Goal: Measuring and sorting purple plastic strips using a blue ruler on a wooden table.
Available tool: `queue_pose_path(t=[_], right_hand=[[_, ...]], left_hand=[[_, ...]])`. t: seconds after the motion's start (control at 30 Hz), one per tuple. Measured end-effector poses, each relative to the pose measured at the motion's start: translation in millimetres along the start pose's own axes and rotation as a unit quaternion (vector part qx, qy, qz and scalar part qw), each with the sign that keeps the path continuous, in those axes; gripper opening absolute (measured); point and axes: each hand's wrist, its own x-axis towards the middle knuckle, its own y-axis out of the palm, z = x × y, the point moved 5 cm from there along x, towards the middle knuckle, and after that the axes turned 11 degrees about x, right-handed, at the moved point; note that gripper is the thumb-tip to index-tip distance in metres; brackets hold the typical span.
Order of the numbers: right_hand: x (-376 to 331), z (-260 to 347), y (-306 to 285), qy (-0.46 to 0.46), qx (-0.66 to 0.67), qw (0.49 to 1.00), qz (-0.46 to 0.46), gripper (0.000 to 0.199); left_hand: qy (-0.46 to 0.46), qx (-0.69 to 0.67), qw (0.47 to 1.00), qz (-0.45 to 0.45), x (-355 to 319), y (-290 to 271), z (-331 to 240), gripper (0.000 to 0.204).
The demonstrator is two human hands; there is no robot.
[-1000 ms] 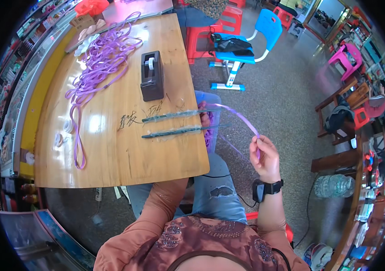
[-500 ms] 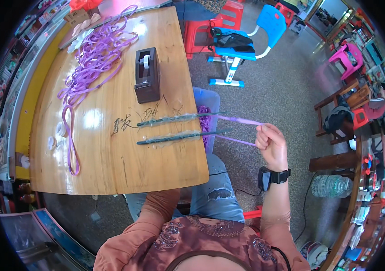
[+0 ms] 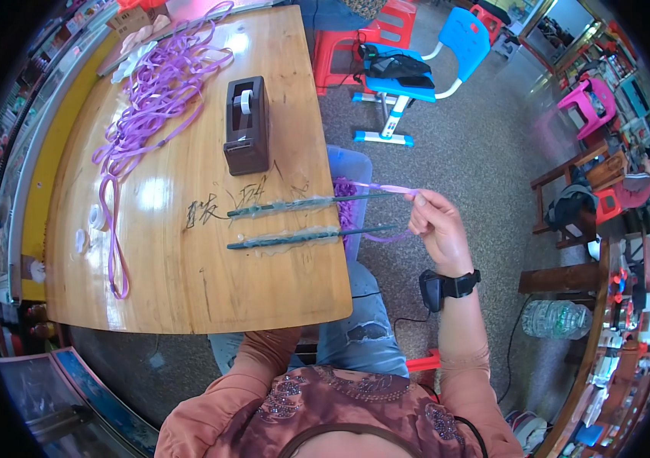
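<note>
Purple ribbon (image 3: 391, 188) is pinched between the thumb and fingers of my right hand (image 3: 438, 225), just past the table's right edge. It runs left from my fingertips toward a blue plastic bin (image 3: 355, 162) beside the table, which holds more purple ribbon (image 3: 345, 210). A lower strand hangs slack below. Two thin dark green sticks (image 3: 283, 206) lie parallel, fixed to the tabletop with clear tape or glue, their tips jutting past the edge. My left forearm goes under the tabletop, so that hand is hidden.
On the wooden table (image 3: 180, 290) are a black tape dispenser (image 3: 247, 126), a tangled heap of purple ribbon (image 3: 149, 99) and small white tape rolls (image 3: 97, 217). Beyond its right side stand a blue chair (image 3: 397, 76) and red stools (image 3: 333, 57). A large clear bottle (image 3: 556, 319) lies at right.
My right hand has moved left and slightly up, closer to the stick tips, with the ribbon in its fingers. The lower ribbon strand has gone from taut to slack.
</note>
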Motion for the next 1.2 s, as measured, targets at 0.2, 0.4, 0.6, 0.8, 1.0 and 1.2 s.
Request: queue_pose_path(t=[0.2,0.4,0.6,0.8,1.0,1.2], right_hand=[[-5.2,-30.4,1.7,0.055,-0.029,0.998,-0.005,0.019],[-11.3,-50.5,-0.1,0.071,-0.066,0.994,0.041,0.018],[-17.6,-50.6,11.0,0.055,-0.134,0.988,0.062,0.019],[-28.2,-50.0,20.7,0.022,-0.195,0.98,0.042,0.02],[-34.1,-48.0,25.2,0.011,-0.168,0.986,0.012,0.021],[-17.8,-51.9,20.5,-0.037,-0.094,0.995,0.013,0.022]], left_hand=[[0.015,0.069,0.996,-0.058,-1.4,10.6,-1.2,0.03],[0.03,0.138,0.984,-0.107,-6.1,25.6,-1.1,0.03],[0.054,0.204,0.965,-0.155,-11.8,41.5,-6.5,0.03],[0.081,0.261,0.943,-0.189,-14.8,53.2,-10.7,0.03],[0.125,0.436,0.843,-0.291,-31.9,57.1,-30.5,0.024],[0.243,0.924,0.236,-0.175,-45.3,42.5,-31.7,0.019]])
